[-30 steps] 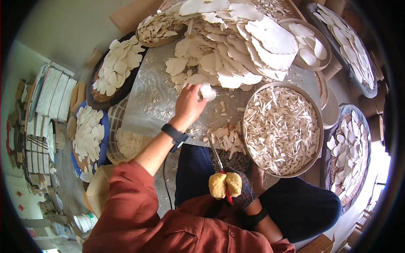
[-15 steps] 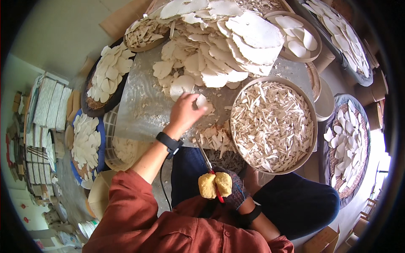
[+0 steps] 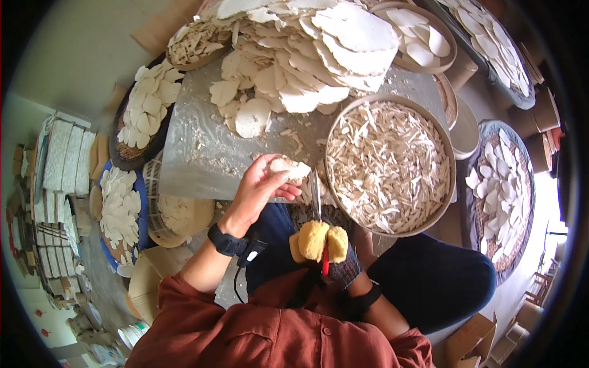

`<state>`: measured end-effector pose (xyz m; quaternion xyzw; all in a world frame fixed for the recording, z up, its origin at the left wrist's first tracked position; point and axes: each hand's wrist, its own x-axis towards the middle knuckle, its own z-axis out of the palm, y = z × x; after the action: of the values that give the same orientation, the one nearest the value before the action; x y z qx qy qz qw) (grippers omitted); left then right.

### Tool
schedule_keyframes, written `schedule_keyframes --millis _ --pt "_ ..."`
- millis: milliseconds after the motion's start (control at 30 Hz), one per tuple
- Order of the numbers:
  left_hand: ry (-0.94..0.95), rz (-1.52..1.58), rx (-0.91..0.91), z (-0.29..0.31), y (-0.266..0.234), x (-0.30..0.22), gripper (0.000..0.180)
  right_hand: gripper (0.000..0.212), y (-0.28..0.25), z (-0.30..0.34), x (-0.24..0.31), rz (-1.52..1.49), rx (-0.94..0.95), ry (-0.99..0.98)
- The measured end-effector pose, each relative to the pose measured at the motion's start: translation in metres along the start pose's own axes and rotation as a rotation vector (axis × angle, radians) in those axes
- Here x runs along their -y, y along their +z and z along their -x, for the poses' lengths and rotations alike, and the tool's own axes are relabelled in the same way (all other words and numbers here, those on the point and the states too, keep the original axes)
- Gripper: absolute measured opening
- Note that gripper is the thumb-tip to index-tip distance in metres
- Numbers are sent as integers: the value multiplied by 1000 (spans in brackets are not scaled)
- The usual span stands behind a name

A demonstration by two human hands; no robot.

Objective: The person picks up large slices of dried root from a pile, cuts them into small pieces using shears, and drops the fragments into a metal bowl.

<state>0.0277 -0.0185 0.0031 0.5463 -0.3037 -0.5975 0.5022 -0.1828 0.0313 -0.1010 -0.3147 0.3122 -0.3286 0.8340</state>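
My bare left hand [image 3: 254,189] pinches a ragged white dried slice [image 3: 288,166] between thumb and fingers. Wrapped in a dark knitted glove, my right hand [image 3: 347,271] grips scissors [image 3: 316,197] with red handles. Thick yellow foam padding [image 3: 314,240] covers the handles and hides most of my right fingers. The blades point away from me, their tips close to the slice's right end; whether they touch it I cannot tell. Beyond my hands rises a big heap of white slices [image 3: 300,61]. Short white strips fill a round tray [image 3: 396,234] at the right.
A grey metal tabletop [image 3: 196,144] scattered with crumbs lies under the heap. Round trays of slices surround it: a blue-rimmed one [image 3: 145,211] at left, a dark-edged one [image 3: 472,202] at right. A cardboard box [image 3: 469,340] stands at lower right. My crossed legs sit beneath.
My left hand has come nearer to me with the slice, away from the heap. The scissors have swung from a leftward slant to nearly straight ahead, beside the slice. The view has shifted slightly.
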Motion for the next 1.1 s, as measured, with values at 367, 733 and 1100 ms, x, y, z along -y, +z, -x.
schedule_keyframes --millis 367,733,1100 --pt "116 97 -211 18 29 43 42 43 -6 1 9 387 176 -72" --pt "124 -38 -149 12 25 41 38 36 5 10 32 671 161 -127" --pt "166 -62 -201 3 21 39 31 29 3 7 38 819 242 -147"
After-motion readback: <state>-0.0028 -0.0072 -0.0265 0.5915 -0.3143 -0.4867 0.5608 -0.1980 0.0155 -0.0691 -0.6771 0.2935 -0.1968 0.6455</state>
